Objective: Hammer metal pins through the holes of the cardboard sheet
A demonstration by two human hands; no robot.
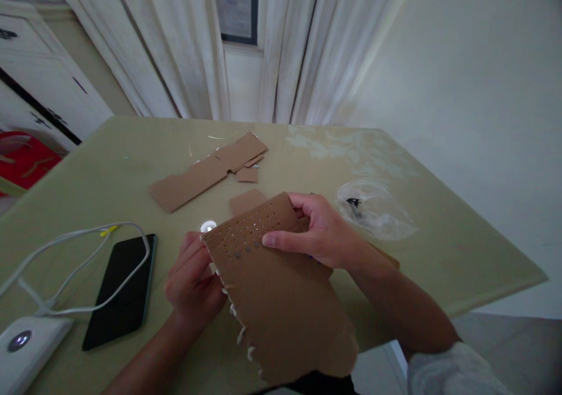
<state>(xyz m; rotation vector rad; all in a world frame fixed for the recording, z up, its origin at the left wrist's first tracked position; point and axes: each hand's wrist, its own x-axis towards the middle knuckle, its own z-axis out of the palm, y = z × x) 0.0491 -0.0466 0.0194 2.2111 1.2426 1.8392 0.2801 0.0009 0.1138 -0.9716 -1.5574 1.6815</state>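
A brown cardboard piece (285, 307) tilts up in front of me, with rows of small punched holes near its upper edge and white stitches along its left edge. My right hand (322, 231) grips its upper right part, thumb on the face beside the holes and fingers behind. At the left edge, my left hand (193, 275) has its fingers curled, partly behind the cardboard. Whatever those fingers hold, if anything, is hidden. A small round white object (208, 226) shows just above my left hand; I cannot tell whether it is touched.
Cardboard strips (197, 178) lie further back on the table (307, 167). A crumpled clear plastic bag (381, 210) is to the right. On the left are a black phone (120, 289), a white cable (79, 237) and a white device (37, 348).
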